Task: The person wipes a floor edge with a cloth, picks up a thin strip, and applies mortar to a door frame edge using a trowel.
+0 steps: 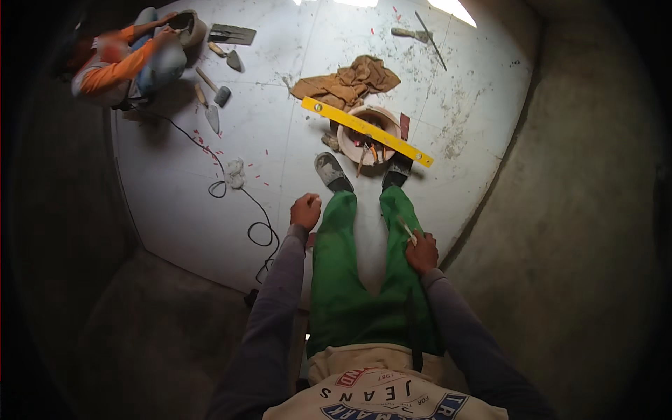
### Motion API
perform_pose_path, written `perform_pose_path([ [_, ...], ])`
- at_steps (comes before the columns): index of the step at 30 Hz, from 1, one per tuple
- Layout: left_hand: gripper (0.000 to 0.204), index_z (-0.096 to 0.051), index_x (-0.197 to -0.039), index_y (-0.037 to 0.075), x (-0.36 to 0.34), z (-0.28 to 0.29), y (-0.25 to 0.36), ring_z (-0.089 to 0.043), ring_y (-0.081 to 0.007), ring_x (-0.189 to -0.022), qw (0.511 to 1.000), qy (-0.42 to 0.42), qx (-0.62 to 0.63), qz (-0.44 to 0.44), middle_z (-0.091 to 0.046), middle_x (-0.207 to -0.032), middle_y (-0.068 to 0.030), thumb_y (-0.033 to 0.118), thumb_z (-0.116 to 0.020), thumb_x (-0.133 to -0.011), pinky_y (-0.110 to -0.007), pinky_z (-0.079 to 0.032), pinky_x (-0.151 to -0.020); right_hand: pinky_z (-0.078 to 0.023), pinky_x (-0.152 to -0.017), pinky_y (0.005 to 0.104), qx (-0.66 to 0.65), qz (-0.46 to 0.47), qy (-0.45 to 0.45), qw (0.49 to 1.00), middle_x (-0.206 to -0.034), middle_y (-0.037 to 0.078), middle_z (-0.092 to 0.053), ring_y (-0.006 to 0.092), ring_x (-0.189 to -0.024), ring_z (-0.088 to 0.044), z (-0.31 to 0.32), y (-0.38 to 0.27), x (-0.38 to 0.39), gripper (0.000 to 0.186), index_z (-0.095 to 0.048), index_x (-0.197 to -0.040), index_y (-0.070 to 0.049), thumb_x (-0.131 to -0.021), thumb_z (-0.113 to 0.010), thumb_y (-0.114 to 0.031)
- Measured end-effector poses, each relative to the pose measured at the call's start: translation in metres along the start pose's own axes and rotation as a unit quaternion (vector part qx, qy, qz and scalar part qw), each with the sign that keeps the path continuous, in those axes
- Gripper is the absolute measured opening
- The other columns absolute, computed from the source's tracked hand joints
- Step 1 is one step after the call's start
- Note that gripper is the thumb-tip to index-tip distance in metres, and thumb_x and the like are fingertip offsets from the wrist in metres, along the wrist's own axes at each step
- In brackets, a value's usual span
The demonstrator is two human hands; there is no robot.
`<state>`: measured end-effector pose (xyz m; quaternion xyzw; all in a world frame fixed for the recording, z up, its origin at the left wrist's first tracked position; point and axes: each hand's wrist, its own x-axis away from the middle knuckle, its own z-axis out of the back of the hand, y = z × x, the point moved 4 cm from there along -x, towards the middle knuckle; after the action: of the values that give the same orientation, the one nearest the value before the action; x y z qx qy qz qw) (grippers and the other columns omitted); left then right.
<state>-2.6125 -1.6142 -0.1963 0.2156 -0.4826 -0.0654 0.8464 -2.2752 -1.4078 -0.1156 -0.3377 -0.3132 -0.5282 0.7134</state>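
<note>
I stand on a white tiled floor (294, 126) in green trousers. My left hand (306, 211) hangs by my left thigh with its fingers curled into a fist and nothing in it. My right hand (421, 250) rests against my right thigh and holds a thin pale stick-like tool (406, 227) that points up and to the left. Just ahead of my shoes a yellow spirit level (367, 131) lies across a round pink bucket (353, 143) with small tools inside.
A brown cloth (348, 82) lies beyond the bucket. Several trowels (213, 105) and a flat float (232, 33) lie at the far left beside a crouching person in orange sleeves (115, 66) holding a bowl. A black cable (241, 196) snakes over the tiles. Bare grey walls stand left and right.
</note>
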Motion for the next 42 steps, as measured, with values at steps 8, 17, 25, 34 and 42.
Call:
perform_pose_path([
  [8, 0.039, -0.071, -0.124, 0.011, -0.248, -0.131, 0.097, -0.065, -0.0399, -0.114, 0.917, 0.045, -0.276, -0.285, -0.07, -0.122, -0.0173, 0.019, -0.071, -0.086, -0.051, -0.052, -0.099, -0.056, -0.083, 0.0517, 0.053, 0.007, 0.095, 0.994, -0.102, 0.013, -0.07, 0.0359, -0.098, -0.067, -0.036, -0.003, -0.058, 0.025, -0.07, -0.113, -0.008, -0.09, -0.067, -0.019],
  [17, 0.055, -0.067, -0.135, 0.023, -0.306, -0.191, 0.087, -0.055, -0.0331, -0.13, 0.845, -0.009, -0.463, -0.268, -0.065, -0.134, -0.0055, 0.031, -0.076, -0.082, -0.053, -0.042, -0.108, -0.055, -0.077, 0.0554, -0.056, -0.088, 0.101, 0.989, -0.091, 0.015, -0.072, 0.0405, -0.088, -0.069, -0.026, 0.002, -0.079, 0.014, -0.074, -0.1, -0.012, -0.091, -0.066, -0.018],
  [25, 0.047, -0.07, -0.13, 0.014, -0.264, -0.18, 0.036, -0.057, -0.0358, -0.125, 0.925, -0.013, -0.319, -0.208, -0.065, -0.129, -0.0113, 0.033, -0.075, -0.087, -0.051, -0.046, -0.104, -0.055, -0.077, 0.0546, -0.048, -0.128, 0.059, 0.989, -0.093, 0.014, -0.072, 0.0403, -0.089, -0.069, -0.019, 0.002, -0.091, 0.014, -0.073, -0.098, -0.01, -0.093, -0.065, -0.02],
  [34, 0.039, -0.074, -0.115, 0.0, -0.372, -0.121, 0.042, -0.068, -0.0429, -0.107, 0.952, 0.263, -0.091, -0.13, -0.072, -0.11, -0.0253, 0.026, -0.073, -0.085, -0.051, -0.052, -0.097, -0.053, -0.075, 0.0526, -0.051, -0.118, 0.087, 0.988, -0.093, 0.015, -0.07, 0.0396, -0.088, -0.068, -0.008, 0.003, -0.099, 0.014, -0.07, -0.094, -0.007, -0.095, -0.064, -0.02],
  [42, 0.053, -0.076, -0.107, -0.008, -0.476, -0.11, -0.007, -0.073, -0.0268, -0.091, 0.986, 0.148, -0.077, 0.025, -0.078, -0.099, -0.0186, 0.04, -0.081, -0.086, -0.04, -0.055, -0.079, -0.052, -0.072, 0.0505, -0.101, -0.152, 0.104, 0.978, -0.087, 0.016, -0.067, 0.039, -0.081, -0.066, -0.008, 0.023, -0.103, 0.011, -0.067, -0.089, -0.005, -0.094, -0.067, -0.015],
])
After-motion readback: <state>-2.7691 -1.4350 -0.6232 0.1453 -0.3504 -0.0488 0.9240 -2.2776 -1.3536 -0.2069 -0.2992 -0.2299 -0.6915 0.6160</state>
